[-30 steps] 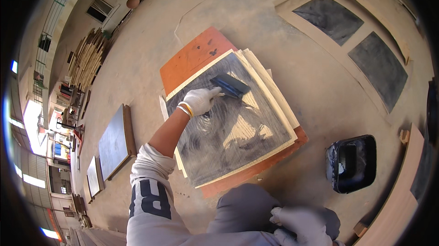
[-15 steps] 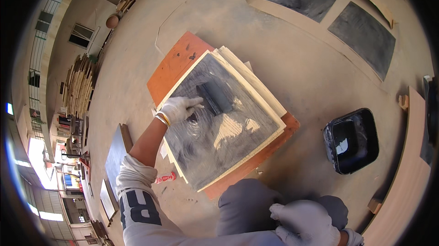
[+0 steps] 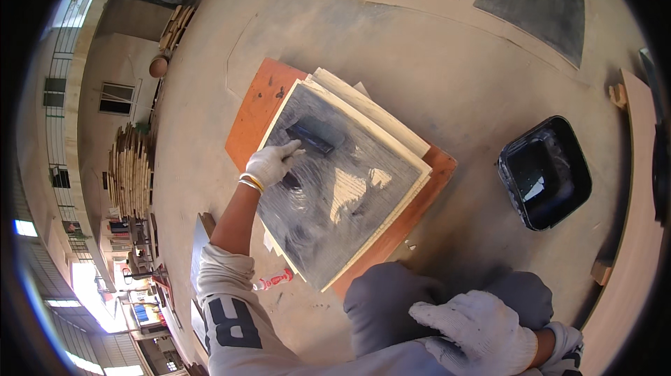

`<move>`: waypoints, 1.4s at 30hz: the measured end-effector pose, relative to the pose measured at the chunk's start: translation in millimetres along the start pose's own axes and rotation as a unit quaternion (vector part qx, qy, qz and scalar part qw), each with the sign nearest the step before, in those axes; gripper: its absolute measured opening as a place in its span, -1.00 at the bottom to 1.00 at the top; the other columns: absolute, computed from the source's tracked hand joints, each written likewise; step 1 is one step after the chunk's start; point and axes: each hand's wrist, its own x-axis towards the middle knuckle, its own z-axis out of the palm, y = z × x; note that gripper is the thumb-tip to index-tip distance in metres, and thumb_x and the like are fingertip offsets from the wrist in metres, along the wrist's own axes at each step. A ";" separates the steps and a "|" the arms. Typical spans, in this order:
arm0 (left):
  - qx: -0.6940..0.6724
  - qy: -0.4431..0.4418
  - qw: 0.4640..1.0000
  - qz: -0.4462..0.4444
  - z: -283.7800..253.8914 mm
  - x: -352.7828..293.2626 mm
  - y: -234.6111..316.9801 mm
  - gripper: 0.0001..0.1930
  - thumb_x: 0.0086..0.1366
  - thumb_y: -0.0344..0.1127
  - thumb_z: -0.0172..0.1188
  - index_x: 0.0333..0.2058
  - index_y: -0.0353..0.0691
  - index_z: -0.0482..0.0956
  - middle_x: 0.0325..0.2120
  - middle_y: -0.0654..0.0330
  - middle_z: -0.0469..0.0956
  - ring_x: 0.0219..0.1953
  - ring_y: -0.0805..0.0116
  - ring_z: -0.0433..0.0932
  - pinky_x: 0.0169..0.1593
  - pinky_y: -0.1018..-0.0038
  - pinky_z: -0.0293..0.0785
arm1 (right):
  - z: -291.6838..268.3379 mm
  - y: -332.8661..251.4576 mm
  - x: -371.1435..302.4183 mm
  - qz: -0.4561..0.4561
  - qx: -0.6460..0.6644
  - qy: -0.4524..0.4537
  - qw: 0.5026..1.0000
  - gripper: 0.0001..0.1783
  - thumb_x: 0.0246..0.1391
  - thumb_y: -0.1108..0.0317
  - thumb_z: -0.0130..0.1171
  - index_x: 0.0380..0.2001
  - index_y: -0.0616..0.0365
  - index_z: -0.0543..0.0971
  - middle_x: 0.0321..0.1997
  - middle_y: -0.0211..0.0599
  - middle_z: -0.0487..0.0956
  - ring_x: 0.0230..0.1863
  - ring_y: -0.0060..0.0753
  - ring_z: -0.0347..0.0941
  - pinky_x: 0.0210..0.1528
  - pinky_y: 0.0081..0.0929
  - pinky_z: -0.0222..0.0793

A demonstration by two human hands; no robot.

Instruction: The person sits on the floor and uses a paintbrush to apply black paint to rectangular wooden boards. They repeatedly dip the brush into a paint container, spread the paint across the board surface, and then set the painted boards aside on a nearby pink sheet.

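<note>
My left hand (image 3: 271, 165), in a white work glove, grips a wide dark scraper (image 3: 312, 138); its handle is mostly hidden by the fingers. The blade lies against the upper part of a square wooden board (image 3: 332, 236), smeared with streaky dark grey coating. Pale bare wood (image 3: 346, 194) shows in patches right of the middle. Over my knees hovers or rests my right hand (image 3: 482, 334), gloved too, fingers loosely apart and nothing seen in it.
Under the board lie more pale boards (image 3: 391, 121) and an orange-brown panel (image 3: 258, 107). A black bucket (image 3: 521, 201) with dark liquid stands to the right. Dark-coated panels (image 3: 535, 9) lie at the far right, a red-and-white can (image 3: 277, 279) at the stack's near left, and a long plank (image 3: 632, 215) at the right.
The scraper has turned in my left hand, its blade slanting more sideways, and has shifted slightly up the board. My right hand has risen a little with its fingers stretched further. The whole view has tilted.
</note>
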 end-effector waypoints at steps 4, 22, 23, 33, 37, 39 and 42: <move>0.123 -0.010 0.988 0.089 40.1 -27.9 52.2 -0.52 0.41 -0.21 0.22 0.29 0.19 0.60 -0.03 0.08 0.75 -0.15 0.07 0.76 -0.08 0.16 0.69 | -1.0 3.4 -1.1 0.014 -0.011 -0.004 1.000 -0.36 0.12 0.46 0.34 0.31 0.11 0.52 -0.09 -0.11 0.66 -0.15 0.09 0.56 -0.04 0.00 0.48; 0.088 0.036 0.995 -0.036 65.2 -84.9 98.3 -0.56 0.48 -0.13 0.11 0.31 0.20 0.52 -0.27 -0.06 0.75 -0.23 -0.08 0.76 -0.16 0.02 0.67 | -0.9 1.1 -4.2 0.011 0.012 -0.024 1.000 -0.37 0.10 0.47 0.33 0.28 0.15 0.51 -0.13 -0.11 0.65 -0.17 0.09 0.56 -0.07 0.00 0.46; 0.089 0.035 0.995 -0.029 68.9 -93.0 98.1 -0.56 0.48 -0.12 0.11 0.31 0.20 0.52 -0.27 -0.07 0.75 -0.23 -0.09 0.75 -0.17 0.02 0.67 | -0.5 0.7 -3.6 0.010 0.009 -0.029 0.999 -0.37 0.10 0.47 0.33 0.29 0.15 0.51 -0.12 -0.11 0.65 -0.17 0.09 0.56 -0.08 0.00 0.46; 0.073 0.053 0.990 -0.108 83.5 -108.3 106.4 -0.55 0.48 -0.13 0.10 0.32 0.18 0.51 -0.24 -0.05 0.75 -0.23 -0.12 0.76 -0.13 -0.05 0.65 | 0.8 3.6 -0.5 -0.006 0.020 -0.042 0.999 -0.35 0.08 0.47 0.35 0.28 0.20 0.50 -0.10 -0.10 0.66 -0.17 0.09 0.55 -0.10 -0.01 0.45; 0.097 0.014 0.992 -0.083 88.3 -108.7 150.5 -0.54 0.48 -0.14 0.10 0.33 0.15 0.51 -0.26 -0.06 0.74 -0.23 -0.11 0.75 -0.14 -0.03 0.66 | 1.7 2.8 0.7 0.003 0.013 -0.046 0.999 -0.35 0.08 0.49 0.36 0.28 0.20 0.50 -0.13 -0.09 0.66 -0.19 0.09 0.56 -0.12 -0.01 0.46; 0.076 0.007 0.992 -0.097 86.3 -118.2 130.0 -0.55 0.48 -0.15 0.10 0.32 0.13 0.51 -0.27 -0.08 0.73 -0.24 -0.12 0.75 -0.15 -0.02 0.66 | -1.5 0.0 -2.2 0.012 0.004 -0.037 0.999 -0.35 0.07 0.50 0.37 0.28 0.19 0.51 -0.14 -0.09 0.66 -0.20 0.09 0.57 -0.13 -0.02 0.46; 0.056 0.058 0.992 -0.100 84.8 -115.3 105.8 -0.56 0.47 -0.17 0.13 0.30 0.09 0.51 -0.29 -0.09 0.72 -0.25 -0.12 0.75 -0.18 -0.01 0.66 | -3.0 2.9 1.0 0.011 -0.008 -0.015 1.000 -0.33 0.05 0.50 0.38 0.28 0.19 0.51 -0.16 -0.09 0.65 -0.21 0.07 0.57 -0.14 -0.02 0.47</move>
